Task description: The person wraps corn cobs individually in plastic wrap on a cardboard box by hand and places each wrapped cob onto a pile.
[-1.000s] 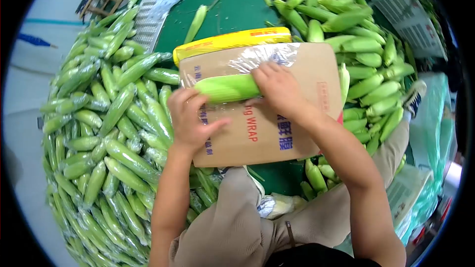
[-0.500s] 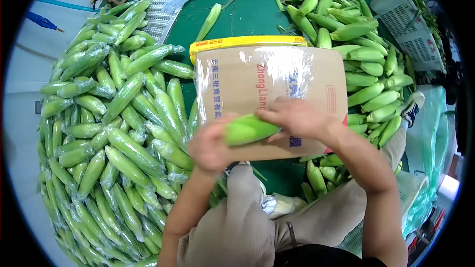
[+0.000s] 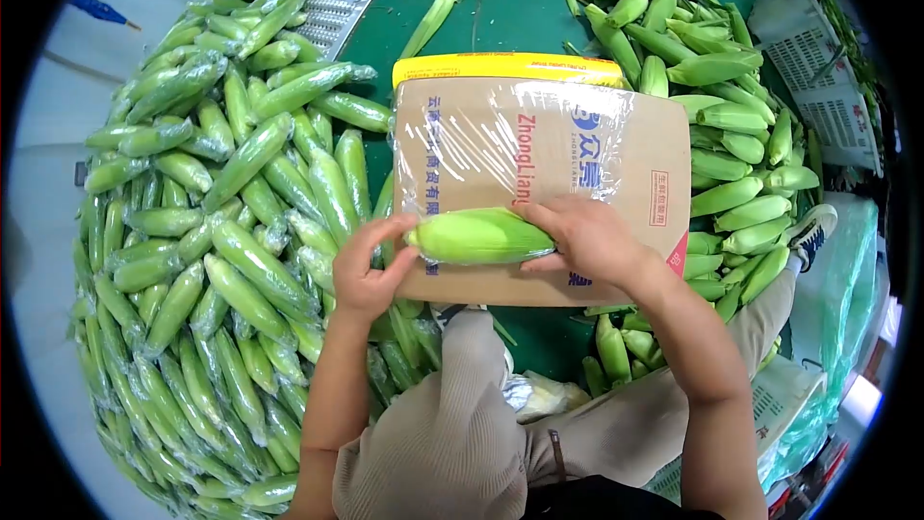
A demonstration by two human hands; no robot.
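Note:
A green ear of corn (image 3: pixel 483 236) in its husk lies crosswise over a cardboard box (image 3: pixel 452 284) printed with blue and red lettering. My left hand (image 3: pixel 371 265) pinches the ear's left end between thumb and fingers. Round the other end, my right hand (image 3: pixel 587 241) has its thumb below and fingers above. Shiny clear plastic film (image 3: pixel 472 149) covers the upper part of the cardboard. Along the box's far edge runs a yellow film carton (image 3: pixel 510 68).
Film-wrapped corn (image 3: pixel 255 294) is heaped high on the left. Unwrapped ears (image 3: pixel 727 135) are piled at right. A white crate (image 3: pixel 818 63) stands at the far right, and a perforated metal strip (image 3: pixel 337 0) lies at the back left. My knees are under the box.
The ear has gone from tilted and blurred to nearly level across the box. My left hand has moved slightly left and up, now gripping its end. The camera view has shifted a little.

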